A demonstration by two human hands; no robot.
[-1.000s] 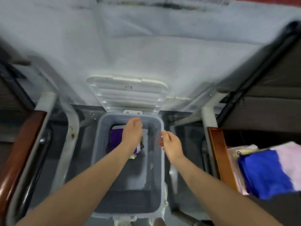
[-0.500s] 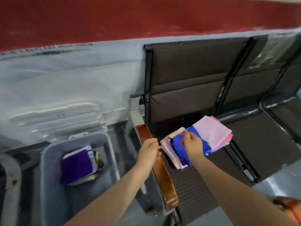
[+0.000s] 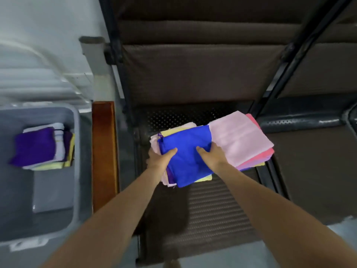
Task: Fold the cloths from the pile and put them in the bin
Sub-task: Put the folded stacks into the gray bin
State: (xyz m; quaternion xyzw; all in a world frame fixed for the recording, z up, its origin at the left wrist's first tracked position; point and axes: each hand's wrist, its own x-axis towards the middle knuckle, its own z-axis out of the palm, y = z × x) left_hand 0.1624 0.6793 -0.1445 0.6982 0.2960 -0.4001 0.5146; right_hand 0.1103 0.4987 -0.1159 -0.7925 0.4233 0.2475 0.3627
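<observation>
A pile of cloths [image 3: 241, 140] lies on the dark perforated seat, pink on top at the right, with yellow and purple layers under it. A blue cloth [image 3: 185, 149] lies on the pile's left half. My left hand [image 3: 158, 158] grips the blue cloth's left edge, thumb on top and fingers underneath. My right hand [image 3: 212, 156] grips the blue cloth near its right side, thumb on top. The grey bin [image 3: 76, 132] stands on the floor at the left and holds a stack of folded cloths [image 3: 38, 147] with a purple one on top.
A wooden armrest [image 3: 104, 151] runs between the bin and the seat [image 3: 212, 206]. The seat's dark backrest [image 3: 193, 70] rises behind the pile. A second seat [image 3: 313, 171] continues to the right. The bin's white lid [image 3: 38, 84] leans against the pale wall.
The view swung from the bin to the seat. Both hands left the bin and moved right to the pile, where they now grip the blue cloth.
</observation>
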